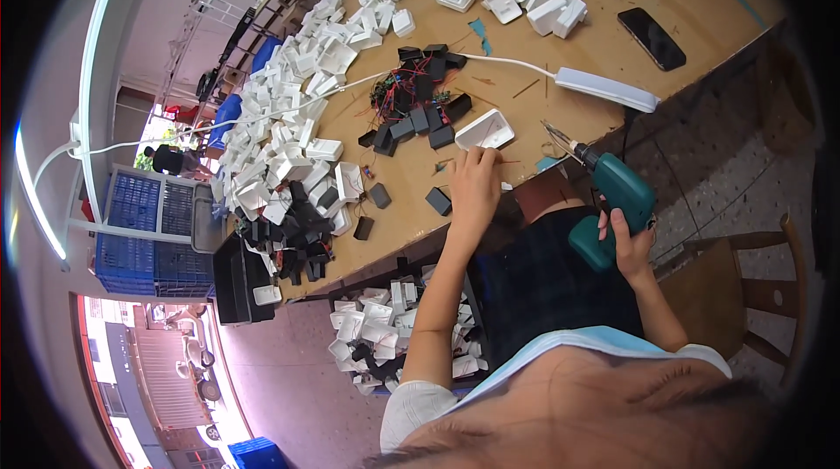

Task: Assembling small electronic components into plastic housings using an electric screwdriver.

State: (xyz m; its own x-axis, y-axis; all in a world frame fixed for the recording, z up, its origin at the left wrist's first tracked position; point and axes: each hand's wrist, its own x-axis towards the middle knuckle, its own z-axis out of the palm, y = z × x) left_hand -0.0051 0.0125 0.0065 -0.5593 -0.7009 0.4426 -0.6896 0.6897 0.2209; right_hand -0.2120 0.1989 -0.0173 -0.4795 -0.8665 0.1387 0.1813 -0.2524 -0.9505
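My right hand (626, 240) is wrapped round a green cordless screwdriver (623, 185), held over my lap at the table's edge. Its bit tilts up and to the left. My left hand (475, 182) is at the table's front edge with its fingers bent together. Just beyond its fingertips lies an open white plastic housing (486, 130). Thin wires show beside the fingers; what they pinch, if anything, is hidden. Nearby on the table lie a black box (438, 200) and a heap of black boxes (420, 119) with red wires and small circuit boards.
White housings (289, 136) are piled along the table's (542, 66) far and left sides. A white lamp (605, 88) with a cord and a black phone (652, 38) lie to the right. Below stands a crate of housings (385, 329). A wooden chair (744, 294) stands at right.
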